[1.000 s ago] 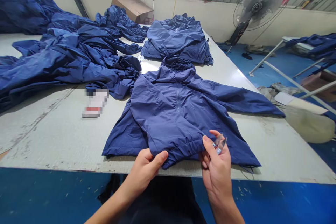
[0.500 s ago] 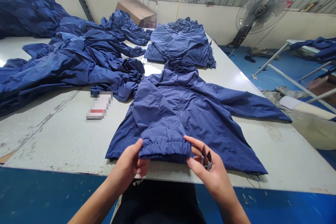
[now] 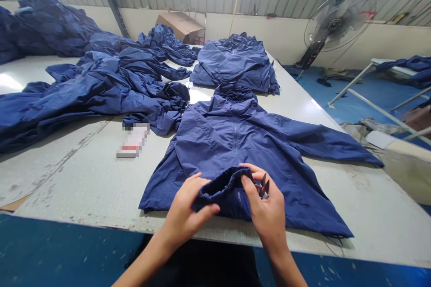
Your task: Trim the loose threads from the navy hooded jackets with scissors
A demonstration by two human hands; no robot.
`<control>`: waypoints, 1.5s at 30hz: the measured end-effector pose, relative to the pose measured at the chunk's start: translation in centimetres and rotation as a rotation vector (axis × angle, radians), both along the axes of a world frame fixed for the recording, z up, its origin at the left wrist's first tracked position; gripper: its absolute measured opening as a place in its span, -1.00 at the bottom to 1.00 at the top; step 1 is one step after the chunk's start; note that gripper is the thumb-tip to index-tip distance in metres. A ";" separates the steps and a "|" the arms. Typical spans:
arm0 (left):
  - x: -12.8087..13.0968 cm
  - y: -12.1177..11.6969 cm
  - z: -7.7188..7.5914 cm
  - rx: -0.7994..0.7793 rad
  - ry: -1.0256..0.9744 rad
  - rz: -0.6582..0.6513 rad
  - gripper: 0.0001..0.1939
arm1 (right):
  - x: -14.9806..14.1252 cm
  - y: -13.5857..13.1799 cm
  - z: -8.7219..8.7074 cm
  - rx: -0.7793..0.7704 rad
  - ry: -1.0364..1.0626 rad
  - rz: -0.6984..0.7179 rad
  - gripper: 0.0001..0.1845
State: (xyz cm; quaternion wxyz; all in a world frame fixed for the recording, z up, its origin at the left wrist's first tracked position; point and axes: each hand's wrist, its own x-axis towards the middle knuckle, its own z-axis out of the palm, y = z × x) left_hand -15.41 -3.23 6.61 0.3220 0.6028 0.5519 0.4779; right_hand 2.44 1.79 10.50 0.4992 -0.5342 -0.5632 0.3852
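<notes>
A navy blue zip jacket (image 3: 215,130) lies front up on the table, with one sleeve folded across its front toward me. The elastic cuff (image 3: 224,186) of that sleeve is raised, its opening facing up. Around the left end of the cuff is my left hand (image 3: 186,208), thumb in front and fingers behind. My right hand (image 3: 266,202) pinches the right end between thumb and fingers. A small pair of thread snips (image 3: 264,187) is tucked in the right hand too, blades pointing up. The jacket's other sleeve (image 3: 336,143) stretches out to the right.
Navy garments (image 3: 107,85) are heaped on the left of the white table (image 3: 74,188). Behind the jacket lies a stack of jackets (image 3: 235,63). A blurred pale, red-banded item (image 3: 134,141) rests left of it. A fan (image 3: 333,22) and a metal rack (image 3: 370,103) stand at right.
The sleeve's cuff has been turned so its opening now faces up. My right hand has moved left along with it, keeping the snips. The view has tilted up slightly.
</notes>
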 end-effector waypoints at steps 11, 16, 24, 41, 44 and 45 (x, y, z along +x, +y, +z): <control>1.1 1.7 1.1 -0.279 -0.512 0.212 -0.44 | 0.0 0.9 -1.1 -0.447 0.476 0.173 -0.40; 1.3 1.6 1.7 -0.343 -0.762 0.183 -0.52 | -0.3 0.2 -0.7 -0.579 0.757 0.013 -0.38; 1.7 0.8 3.1 -0.424 -0.924 0.234 -0.52 | -0.5 -1.0 0.2 -0.652 0.893 -0.046 -0.40; 1.4 1.0 2.0 -0.337 -0.875 0.165 -0.52 | 1.1 -1.5 -0.2 -0.650 0.761 0.163 -0.41; 1.7 1.6 1.3 -0.315 -0.790 0.165 -0.51 | 0.6 -1.8 -0.1 -0.667 0.881 0.103 -0.41; 1.7 1.9 1.1 -0.291 -0.744 0.170 -0.53 | 0.4 -1.8 -0.1 -0.679 0.918 0.086 -0.40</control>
